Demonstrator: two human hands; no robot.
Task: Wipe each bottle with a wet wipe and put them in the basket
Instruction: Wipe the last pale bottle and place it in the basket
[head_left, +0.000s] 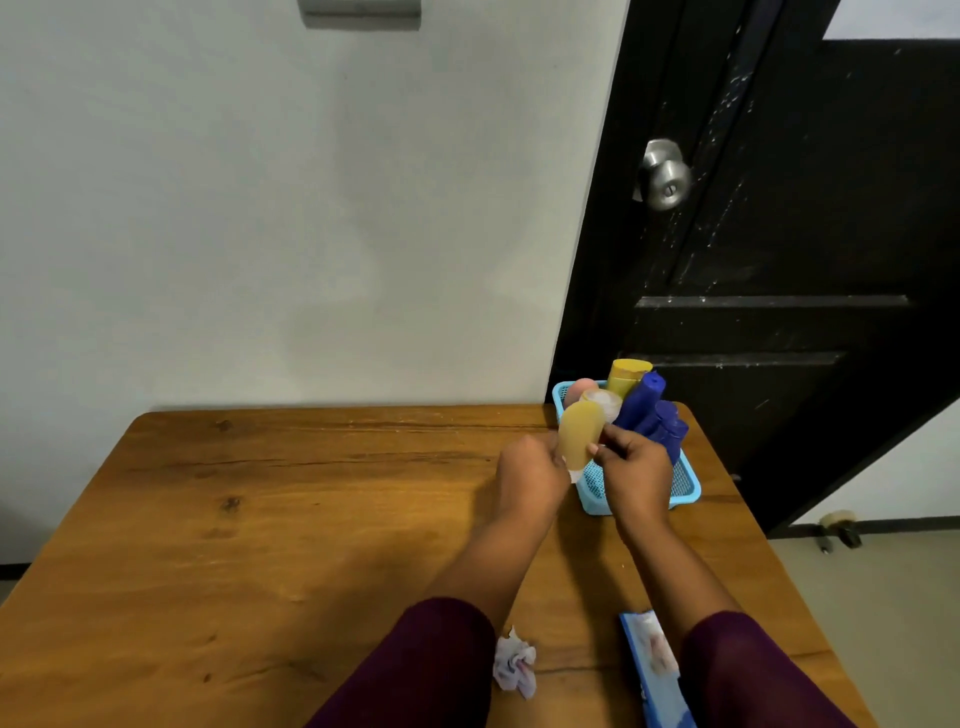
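Observation:
Both my hands hold a tan, translucent bottle (579, 434) just in front of the blue mesh basket (685, 486) at the table's far right. My left hand (530, 475) grips its lower part, where a bit of white shows, maybe a wipe or a cap. My right hand (636, 467) pinches its right side. In the basket stand several bottles: a yellow one (626, 375), blue ones (649, 402), a pink one (579, 388) and a clear-capped one (605, 401).
A crumpled used wipe (514, 665) lies near the front edge of the wooden table (260, 519). Beside it on the right is the blue wet-wipe pack (654, 670). Behind the basket stands a black door (779, 234) with a metal knob.

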